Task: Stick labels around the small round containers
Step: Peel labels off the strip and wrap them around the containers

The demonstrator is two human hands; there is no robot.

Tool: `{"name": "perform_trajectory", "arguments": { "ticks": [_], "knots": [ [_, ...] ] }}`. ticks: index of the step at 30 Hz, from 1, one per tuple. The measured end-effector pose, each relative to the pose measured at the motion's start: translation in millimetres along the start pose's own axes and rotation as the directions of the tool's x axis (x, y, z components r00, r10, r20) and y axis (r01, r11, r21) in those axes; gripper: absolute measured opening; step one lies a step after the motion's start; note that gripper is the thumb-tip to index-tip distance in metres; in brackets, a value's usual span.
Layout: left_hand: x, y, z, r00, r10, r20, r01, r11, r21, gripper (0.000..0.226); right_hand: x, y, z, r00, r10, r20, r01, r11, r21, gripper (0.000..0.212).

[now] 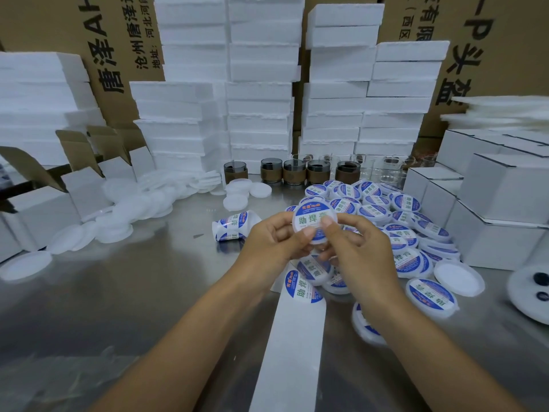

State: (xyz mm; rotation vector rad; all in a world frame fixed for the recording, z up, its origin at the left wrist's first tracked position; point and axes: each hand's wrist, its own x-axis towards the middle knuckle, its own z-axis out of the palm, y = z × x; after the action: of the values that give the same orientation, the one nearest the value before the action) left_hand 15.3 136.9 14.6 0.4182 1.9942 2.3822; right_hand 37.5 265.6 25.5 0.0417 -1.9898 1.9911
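Observation:
A small round white container [313,217] with a blue, white and green label on its face is held up above the steel table. My left hand [274,240] and my right hand [355,243] both grip it, thumbs pressing on the lower part of the label. Below my hands a white backing strip [292,346] runs toward me, with one round label [300,288] at its far end. A roll of labels [231,226] lies to the left. A heap of labelled containers [401,227] spreads out on the right.
Unlabelled white lids [124,215] are scattered at left beside open cartons [38,209]. Foam-box stacks [261,84] line the back, with glass cups [295,172] in front. White boxes [499,209] stand at right. A white plate [531,295] sits at the right edge.

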Motion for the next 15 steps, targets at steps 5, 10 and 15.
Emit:
{"name": "perform_trajectory", "arguments": {
  "ticks": [5, 10, 15],
  "knots": [
    [1.1, -1.6, -0.6, 1.000, 0.000, -0.017, 0.000, 1.000, 0.005, 0.017, 0.6, 0.0, 0.2, 0.999, -0.024, -0.024, 0.023, 0.998, -0.062, 0.016],
    [-1.4, 0.1, 3.3, 0.999, 0.036, 0.022, -0.036, 0.999, 0.022, 0.029, -0.6, -0.6, -0.8, 0.999, -0.032, -0.038, 0.029, 0.997, -0.078, 0.018],
    [-1.3, -0.1, 3.0, 1.000, 0.029, -0.013, -0.028, 1.000, 0.006, 0.033, -2.6, -4.1, 1.8, 0.999, -0.013, 0.029, 0.014, 1.000, -0.023, 0.012]
  ]
}}
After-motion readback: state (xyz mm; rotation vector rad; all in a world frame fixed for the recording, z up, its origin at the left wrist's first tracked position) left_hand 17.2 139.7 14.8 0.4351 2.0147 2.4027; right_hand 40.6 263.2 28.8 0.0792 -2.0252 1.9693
